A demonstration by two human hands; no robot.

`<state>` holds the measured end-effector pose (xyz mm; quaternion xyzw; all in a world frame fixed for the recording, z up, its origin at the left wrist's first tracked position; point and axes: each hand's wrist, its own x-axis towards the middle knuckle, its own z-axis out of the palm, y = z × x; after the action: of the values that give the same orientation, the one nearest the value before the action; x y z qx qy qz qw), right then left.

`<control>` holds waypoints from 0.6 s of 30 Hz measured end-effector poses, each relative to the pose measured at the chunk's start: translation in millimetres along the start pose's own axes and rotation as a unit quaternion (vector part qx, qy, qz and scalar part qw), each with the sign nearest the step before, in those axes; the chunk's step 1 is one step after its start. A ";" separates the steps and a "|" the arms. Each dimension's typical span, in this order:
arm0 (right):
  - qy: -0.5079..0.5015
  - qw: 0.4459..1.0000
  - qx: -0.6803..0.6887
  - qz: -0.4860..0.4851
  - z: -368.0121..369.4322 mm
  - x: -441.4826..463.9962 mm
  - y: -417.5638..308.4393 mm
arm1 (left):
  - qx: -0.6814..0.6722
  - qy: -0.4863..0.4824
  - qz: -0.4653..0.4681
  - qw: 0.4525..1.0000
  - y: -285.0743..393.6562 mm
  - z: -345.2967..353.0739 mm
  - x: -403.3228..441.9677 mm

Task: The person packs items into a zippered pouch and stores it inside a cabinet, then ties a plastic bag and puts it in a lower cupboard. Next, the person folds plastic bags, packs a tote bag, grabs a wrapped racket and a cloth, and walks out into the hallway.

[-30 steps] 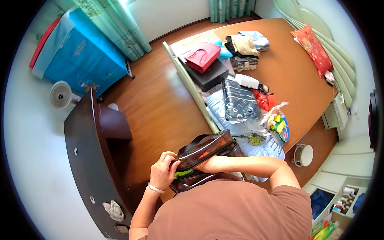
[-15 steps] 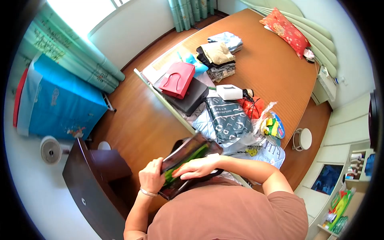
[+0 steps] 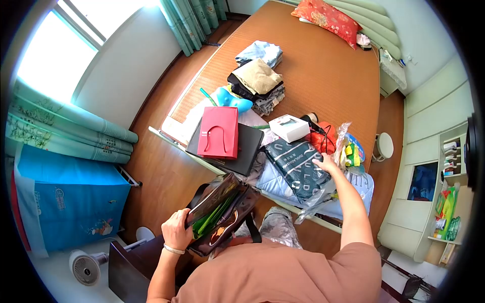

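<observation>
My left hand (image 3: 177,231), with a bracelet at the wrist, is closed on the edge of a dark brown bag (image 3: 235,222). The bag hangs open in front of my body, with green and orange things showing inside. Out to the right, my right hand (image 3: 327,164) reaches over the bed, its fingers apart at the edge of a dark printed plastic package (image 3: 298,169). Close by lie a red bundle (image 3: 323,139), a white box (image 3: 289,128) and a clear plastic wrapper with yellow and green items (image 3: 352,154).
On the bed (image 3: 323,76) are a red paper bag (image 3: 218,132) on a black case (image 3: 248,149), folded clothes (image 3: 257,78) and a red pillow (image 3: 328,20). A fan (image 3: 86,269) and dark desk (image 3: 126,272) stand left, a stool (image 3: 384,146) right.
My right hand has left the brown bag and moved right to the dark package. My left hand still holds the bag. The view has turned, and the bag opening shows more.
</observation>
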<state>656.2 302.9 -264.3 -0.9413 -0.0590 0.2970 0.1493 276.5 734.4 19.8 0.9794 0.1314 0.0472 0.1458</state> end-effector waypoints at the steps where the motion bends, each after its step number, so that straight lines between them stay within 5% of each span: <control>1: -0.025 1.000 0.011 0.006 7.3 4.7 2.5 | 0.002 -0.004 0.001 1.000 -3.8 1.3 3.8; 9: -0.170 0.976 -0.067 0.119 -23.9 31.1 -19.9 | -0.026 -0.016 -0.070 0.997 -4.2 5.6 16.9; 13: -0.214 0.967 -0.127 0.048 -33.4 23.2 -28.5 | -0.022 0.001 -0.110 0.994 9.5 5.2 16.1; 16: -0.067 0.900 -0.427 -0.055 -38.7 -18.0 -66.5 | -0.017 0.009 -0.140 0.990 20.7 10.4 11.4; 18: -0.045 0.876 -0.464 -0.127 -24.3 -28.0 -68.1 | -0.009 0.029 -0.147 0.989 31.1 15.5 5.9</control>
<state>645.8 355.9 -208.7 -0.8725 -0.3156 0.2564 -0.2709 291.8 703.1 14.6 0.9465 0.2773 0.0552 0.1558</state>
